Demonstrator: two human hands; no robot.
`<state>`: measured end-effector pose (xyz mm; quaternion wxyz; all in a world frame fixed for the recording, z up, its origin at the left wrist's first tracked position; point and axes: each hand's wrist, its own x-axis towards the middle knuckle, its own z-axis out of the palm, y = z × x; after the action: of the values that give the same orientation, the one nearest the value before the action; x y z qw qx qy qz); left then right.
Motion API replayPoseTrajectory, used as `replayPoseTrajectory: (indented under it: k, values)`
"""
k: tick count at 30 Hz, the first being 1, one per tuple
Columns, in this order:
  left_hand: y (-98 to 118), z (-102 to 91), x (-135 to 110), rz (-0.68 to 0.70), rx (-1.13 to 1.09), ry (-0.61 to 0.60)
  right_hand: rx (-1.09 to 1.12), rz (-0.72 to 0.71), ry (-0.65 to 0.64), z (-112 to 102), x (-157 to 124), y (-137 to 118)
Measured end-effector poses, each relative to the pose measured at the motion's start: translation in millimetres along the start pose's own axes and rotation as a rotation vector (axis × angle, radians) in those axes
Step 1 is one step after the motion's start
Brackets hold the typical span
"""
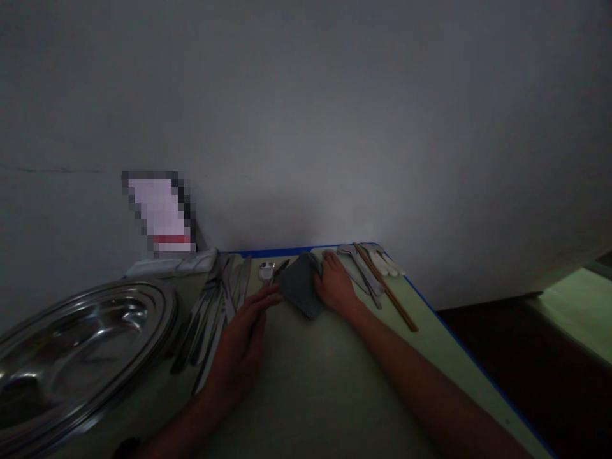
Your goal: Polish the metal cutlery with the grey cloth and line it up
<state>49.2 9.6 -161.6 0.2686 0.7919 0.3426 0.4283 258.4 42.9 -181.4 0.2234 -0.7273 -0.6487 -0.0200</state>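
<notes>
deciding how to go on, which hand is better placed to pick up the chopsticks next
Likely the right hand: it rests by the right edge of the grey cloth, the side where the chopsticks lie. The left hand is at the opposite side of the cloth, farther away.

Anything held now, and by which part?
Right hand touches the gray cloth at its right edge; firm grip can't be told. Left hand holds nothing visible.

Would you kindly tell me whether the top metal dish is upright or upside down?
Upright: the metal dish shows its sunken inside facing up.
</notes>
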Motion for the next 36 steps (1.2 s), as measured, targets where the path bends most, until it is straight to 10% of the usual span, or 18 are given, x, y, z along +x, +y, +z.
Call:
replayPoseTrajectory:
  k: [10, 17, 24, 36]
  values:
    - [-2.0, 0.0, -1.3, -0.008, 0.005, -0.017, 0.051, 0.051, 0.055, 2.5, 1.7, 1.3]
    - [0.9, -1.7, 0.6, -0.109, -0.072, 0.074, 0.798, 0.233, 0.226, -5.5, -4.7, -6.2]
    - [0.4, -4.1, -1.0, -0.257, -0.205, 0.14, 1.16, 0.408, 0.044, 3.5, -1.3, -22.9]
    - [4.3, 1.1, 6.2, -0.545, -0.311, -0.249, 1.53, 0.269, -0.258, -2.7, -6.4, -23.3]
